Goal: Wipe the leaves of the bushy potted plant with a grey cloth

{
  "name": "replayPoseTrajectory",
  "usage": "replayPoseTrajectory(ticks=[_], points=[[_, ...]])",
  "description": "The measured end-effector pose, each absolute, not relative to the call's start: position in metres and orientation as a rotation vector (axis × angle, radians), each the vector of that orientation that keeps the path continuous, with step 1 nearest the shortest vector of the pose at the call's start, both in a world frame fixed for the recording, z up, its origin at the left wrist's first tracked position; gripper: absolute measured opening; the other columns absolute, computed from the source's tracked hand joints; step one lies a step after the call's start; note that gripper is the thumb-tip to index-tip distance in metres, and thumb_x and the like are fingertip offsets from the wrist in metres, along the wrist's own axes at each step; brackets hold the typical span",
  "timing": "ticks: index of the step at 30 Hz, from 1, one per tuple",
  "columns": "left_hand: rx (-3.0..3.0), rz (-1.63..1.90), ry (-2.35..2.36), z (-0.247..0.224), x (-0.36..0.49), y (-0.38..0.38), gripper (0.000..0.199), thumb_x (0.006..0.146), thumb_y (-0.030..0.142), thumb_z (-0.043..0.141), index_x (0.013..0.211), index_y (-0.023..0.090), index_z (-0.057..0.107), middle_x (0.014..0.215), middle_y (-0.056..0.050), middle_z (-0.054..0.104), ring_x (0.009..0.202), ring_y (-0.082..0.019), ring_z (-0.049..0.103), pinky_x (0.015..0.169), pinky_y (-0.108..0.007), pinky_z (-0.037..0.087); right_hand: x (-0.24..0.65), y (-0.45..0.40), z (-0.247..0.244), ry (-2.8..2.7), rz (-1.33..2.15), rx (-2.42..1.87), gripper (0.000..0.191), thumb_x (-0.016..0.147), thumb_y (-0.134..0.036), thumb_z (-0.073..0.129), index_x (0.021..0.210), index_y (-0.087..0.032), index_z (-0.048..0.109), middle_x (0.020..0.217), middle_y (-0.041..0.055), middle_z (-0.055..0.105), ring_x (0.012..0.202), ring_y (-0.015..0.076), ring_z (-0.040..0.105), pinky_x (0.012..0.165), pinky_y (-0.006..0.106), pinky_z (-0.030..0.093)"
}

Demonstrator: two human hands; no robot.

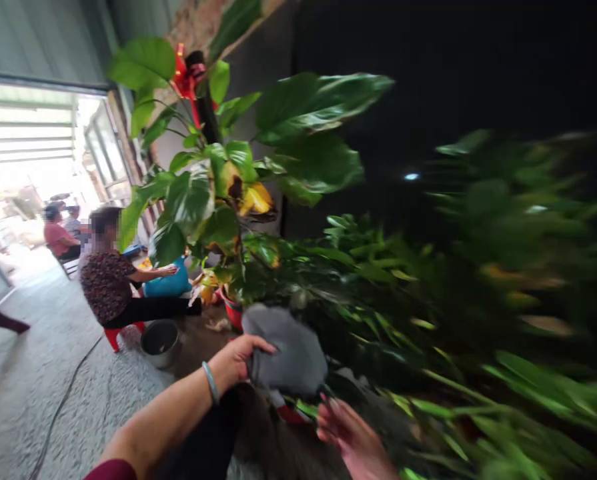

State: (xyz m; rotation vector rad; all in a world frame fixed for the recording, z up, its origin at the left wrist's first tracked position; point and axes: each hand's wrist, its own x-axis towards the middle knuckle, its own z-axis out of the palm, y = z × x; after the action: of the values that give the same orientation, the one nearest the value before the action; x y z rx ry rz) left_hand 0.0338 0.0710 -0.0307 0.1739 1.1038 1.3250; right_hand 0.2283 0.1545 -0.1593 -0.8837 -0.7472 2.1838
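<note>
A dark grey, flat, rounded item point(291, 350), perhaps cloth, is in front of me at the lower middle. My left hand point(235, 363), with a pale bangle on its wrist, grips its left edge, thumb on top. At its lower right corner is my right hand point(345, 427), blurred, with the fingers curled around a small dark part at that corner. What exactly the right fingers pinch is too blurred to tell.
Leafy plants point(388, 267) fill the right side. A tall potted plant with a red pot point(232, 310) stands ahead. To the left, a person point(105, 280) sits on a red stool point(112, 337) beside a dark bucket point(159, 343) and a blue bag point(171, 280). A cable point(65, 397) crosses the floor.
</note>
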Motion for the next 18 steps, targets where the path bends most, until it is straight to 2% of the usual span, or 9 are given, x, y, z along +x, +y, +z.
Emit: replayPoseTrajectory(ticks=[5,8,10,14,18], points=[[0.361,1.396,0.881,-0.055,0.025,0.042,0.035,0.053,0.004,0.059,0.086,0.009,0.071,0.079,-0.013,0.076,0.075,-0.026,0.072,0.074,-0.036,0.055,0.238,0.153,-0.158,-0.766,2.200,-0.967,0.042,0.041,-0.034,0.091,0.075,-0.021,0.069,0.064,0.0031,0.073,0.057,0.0206,0.069,0.051,0.030,0.056],[0.379,1.447,0.836,-0.065,0.029,0.047,0.034,0.054,0.007,0.064,0.087,0.008,0.071,0.078,-0.011,0.076,0.077,-0.026,0.072,0.081,-0.037,0.054,0.237,0.122,-0.138,-0.698,2.251,-0.780,0.050,0.051,-0.056,0.083,0.087,-0.022,0.073,0.091,0.0099,0.077,0.084,0.0281,0.071,0.068,0.041,0.058],[0.381,1.369,0.835,-0.084,0.039,0.057,0.034,0.054,0.008,0.069,0.088,0.007,0.071,0.072,-0.010,0.076,0.073,-0.024,0.072,0.081,-0.035,0.053,0.228,0.099,-0.126,-0.668,2.195,-0.683,0.053,0.055,-0.061,0.078,0.092,-0.023,0.073,0.103,0.0101,0.075,0.102,0.0314,0.067,0.085,0.049,0.054],[0.372,1.093,0.894,-0.128,0.059,0.069,0.030,0.052,0.011,0.075,0.082,0.007,0.071,0.062,-0.008,0.073,0.063,-0.022,0.070,0.072,-0.032,0.054,0.208,0.061,-0.128,-0.641,1.900,-0.827,0.059,0.053,-0.055,0.080,0.101,-0.022,0.074,0.100,0.0069,0.077,0.114,0.0322,0.060,0.100,0.050,0.045],[0.453,1.099,0.880,-0.139,0.063,0.064,0.048,0.042,0.008,0.080,0.090,0.010,0.071,0.073,-0.008,0.076,0.067,-0.024,0.070,0.070,-0.036,0.054,0.200,0.037,-0.138,-0.761,1.711,-1.133,0.053,0.051,-0.050,0.082,0.091,-0.016,0.077,0.094,0.0086,0.078,0.116,0.0345,0.060,0.103,0.046,0.044]])
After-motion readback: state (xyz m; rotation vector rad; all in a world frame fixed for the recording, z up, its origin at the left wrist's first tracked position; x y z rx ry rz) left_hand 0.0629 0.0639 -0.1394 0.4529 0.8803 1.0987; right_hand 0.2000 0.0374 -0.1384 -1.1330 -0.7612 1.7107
